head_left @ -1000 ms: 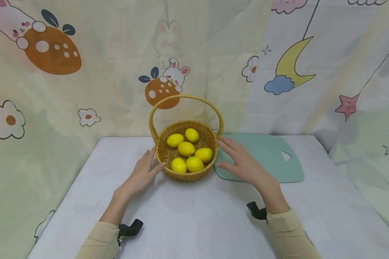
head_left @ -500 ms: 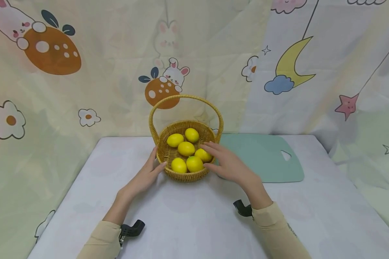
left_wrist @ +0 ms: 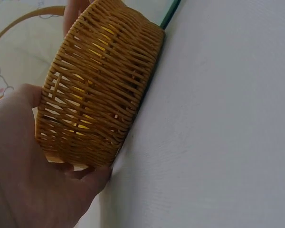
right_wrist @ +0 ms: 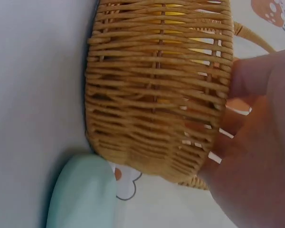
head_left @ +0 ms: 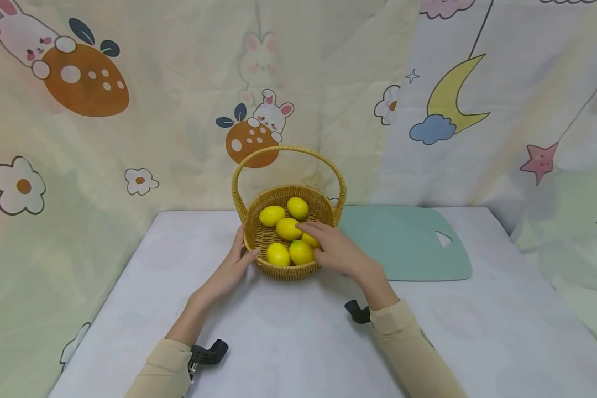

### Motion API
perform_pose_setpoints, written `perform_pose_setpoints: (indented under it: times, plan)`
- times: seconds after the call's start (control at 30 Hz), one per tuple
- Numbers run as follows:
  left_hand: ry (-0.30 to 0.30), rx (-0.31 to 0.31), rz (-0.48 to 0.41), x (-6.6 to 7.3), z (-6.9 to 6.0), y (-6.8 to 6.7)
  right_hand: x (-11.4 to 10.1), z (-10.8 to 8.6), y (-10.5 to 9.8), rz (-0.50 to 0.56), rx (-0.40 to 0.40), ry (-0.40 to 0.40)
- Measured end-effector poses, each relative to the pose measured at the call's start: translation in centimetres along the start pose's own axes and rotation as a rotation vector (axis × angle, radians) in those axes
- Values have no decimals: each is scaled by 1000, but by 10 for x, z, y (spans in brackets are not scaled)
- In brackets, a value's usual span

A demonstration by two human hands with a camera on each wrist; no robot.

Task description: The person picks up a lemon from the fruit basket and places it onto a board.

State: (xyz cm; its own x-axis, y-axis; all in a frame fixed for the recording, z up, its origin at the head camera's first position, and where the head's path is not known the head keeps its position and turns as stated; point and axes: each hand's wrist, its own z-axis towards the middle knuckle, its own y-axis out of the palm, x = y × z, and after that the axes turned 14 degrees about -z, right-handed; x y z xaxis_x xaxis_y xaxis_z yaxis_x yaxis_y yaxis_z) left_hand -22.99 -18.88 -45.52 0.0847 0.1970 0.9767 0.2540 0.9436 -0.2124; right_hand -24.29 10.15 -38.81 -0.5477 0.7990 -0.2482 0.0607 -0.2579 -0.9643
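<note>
A wicker basket (head_left: pixel 288 272) with a tall hooped handle holds several yellow lemons (head_left: pixel 277 255). My left hand (head_left: pixel 227 272) holds the basket's left side, thumb at the front rim and fingers along the outer wall; the left wrist view shows this hand (left_wrist: pixel 42 161) against the weave. Over the basket's right rim reaches my right hand (head_left: pixel 340 251), its fingers extended above the right-hand lemon (head_left: pixel 310 240) and partly covering it. In the right wrist view, that hand's (right_wrist: pixel 256 137) thumb is by the rim and its fingers go inside; whether they touch the lemon cannot be told.
A pale green cutting board (head_left: pixel 403 243) with a cut-out grip lies right of the basket on the white-covered table (head_left: pixel 288 342). A cloth backdrop (head_left: pixel 189 83) with printed rabbits, flowers and a moon hangs behind. Each wrist wears a black camera mount (head_left: pixel 211 352).
My right hand has moved left from outside the basket's right rim to over the right-hand lemon. The left hand stays at the basket's side. The view has shifted slightly.
</note>
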Motion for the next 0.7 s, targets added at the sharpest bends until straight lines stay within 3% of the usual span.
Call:
perform_pose_setpoints:
  times: [0.23, 0.4, 0.7]
  plan:
    - [-21, 9, -85, -1, -3, 3, -4, 18, 10, -104, 2, 30]
    - [-30, -1, -142, 0, -3, 6, -7, 26, 11, -119, -35, 94]
    - [-37, 14, -160, -2, -1, 6, -8, 33, 10, -216, -74, 101]
